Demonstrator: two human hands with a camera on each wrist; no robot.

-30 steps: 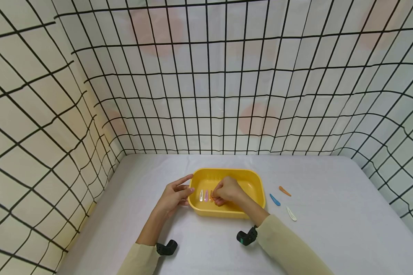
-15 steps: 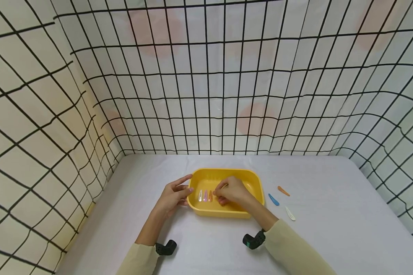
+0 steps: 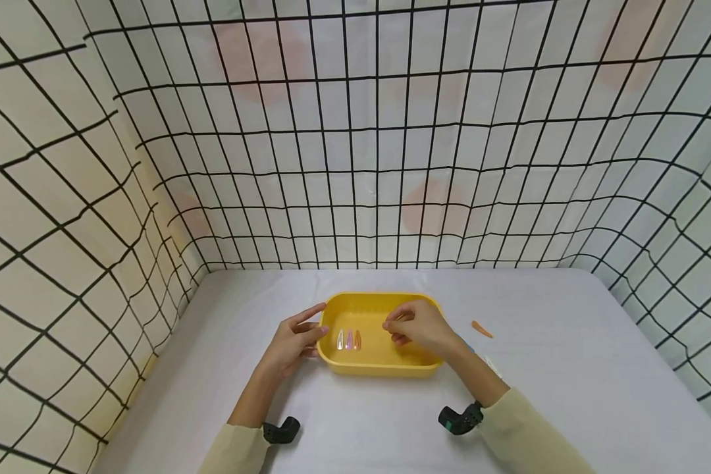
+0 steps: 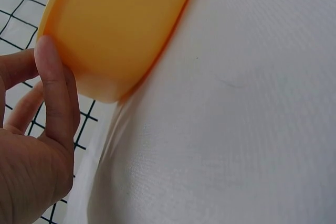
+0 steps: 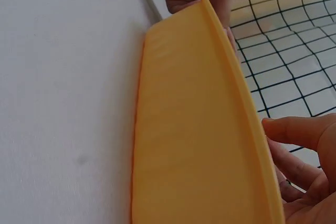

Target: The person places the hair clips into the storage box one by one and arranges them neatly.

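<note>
A yellow tray (image 3: 379, 370) lies on the table. Inside, toward its left end, a silvery snap hair clip (image 3: 340, 340), a pink hair clip (image 3: 349, 340) and an orange hair clip (image 3: 357, 340) lie side by side in a row. My left hand (image 3: 293, 340) holds the tray's left end, thumb over the rim and fingers outside. Above the tray's right half hovers my right hand (image 3: 419, 326), fingers loosely bent, nothing visible between them. In the right wrist view, the near wall of the tray (image 5: 184, 129) hides the clips.
To the right of the tray, on the white cloth (image 3: 569, 368), lie another orange hair clip (image 3: 482, 329) and a white hair clip (image 3: 494, 367), partly behind my right forearm. A blue one there is almost hidden. Black netting (image 3: 355, 171) stands around the table.
My right hand has let go of the orange clip, leaving it beside the pink one, and has moved right within the tray. The left hand stays at the rim. The head view shifted slightly.
</note>
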